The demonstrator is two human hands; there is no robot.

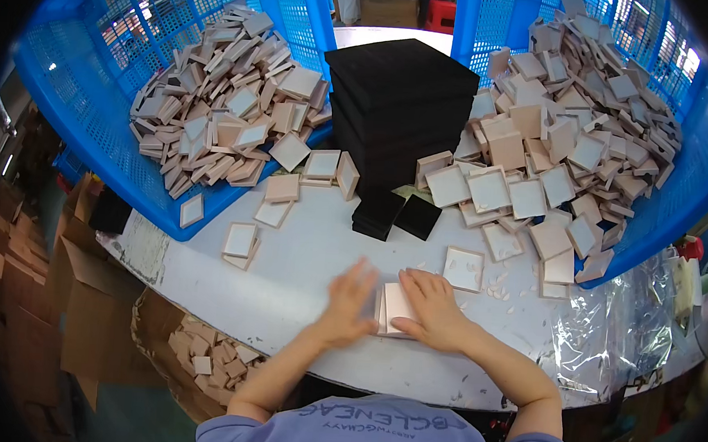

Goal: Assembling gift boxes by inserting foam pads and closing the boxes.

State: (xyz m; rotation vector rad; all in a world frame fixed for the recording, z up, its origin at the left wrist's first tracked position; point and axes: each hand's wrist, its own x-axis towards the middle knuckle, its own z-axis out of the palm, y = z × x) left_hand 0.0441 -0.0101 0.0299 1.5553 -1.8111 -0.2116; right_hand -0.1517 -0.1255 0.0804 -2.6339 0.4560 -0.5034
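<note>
A small pale pink square box (393, 302) lies on the table in front of me, its layers slightly out of line. My right hand (439, 316) grips its right side, thumb across the face and fingers over the far edge. At the box's left stands my left hand (346, 304), fingers stretched and a little blurred, thumb close to the near left corner. Beyond them are two small stacks of black square pads (377, 214). An open shallow tray (463, 269) with a white inside and pale bits in it sits to the right.
Blue crates (290, 19) heaped with small square boxes (239, 98) flank a tall stack of black foam sheets (400, 93). Loose boxes spill onto the table (301, 275). Clear plastic bags (609, 329) lie right; a carton (174, 323) of boxes stands below left.
</note>
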